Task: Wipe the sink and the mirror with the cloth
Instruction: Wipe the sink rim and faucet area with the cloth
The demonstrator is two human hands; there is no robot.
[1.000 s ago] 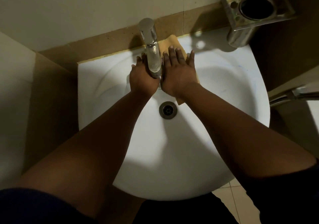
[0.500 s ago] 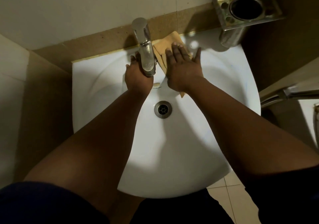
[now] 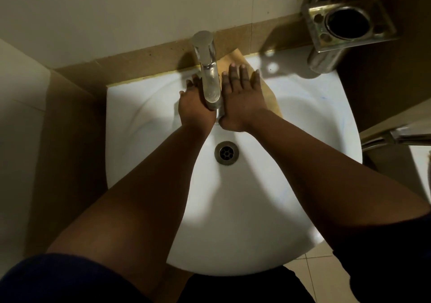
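Note:
The white sink (image 3: 256,197) fills the middle of the view, with its metal tap (image 3: 207,69) at the back rim. A yellow cloth (image 3: 269,93) lies on the rim and back slope just right of the tap. My right hand (image 3: 242,99) presses flat on the cloth, fingers spread toward the wall, its thumb side touching the tap spout. My left hand (image 3: 194,104) rests on the sink left of the tap, partly under the spout, with nothing seen in it. No mirror is in view.
The drain (image 3: 226,152) sits in the basin just below my hands. A metal cup holder (image 3: 347,23) is fixed to the wall at the upper right, above the sink's corner. A metal bar (image 3: 394,137) juts in from the right edge. Tiled wall behind.
Half a second ago my right hand and the cloth were a little apart from the tap on its right; now they are back against the spout. My left hand has stayed by the tap.

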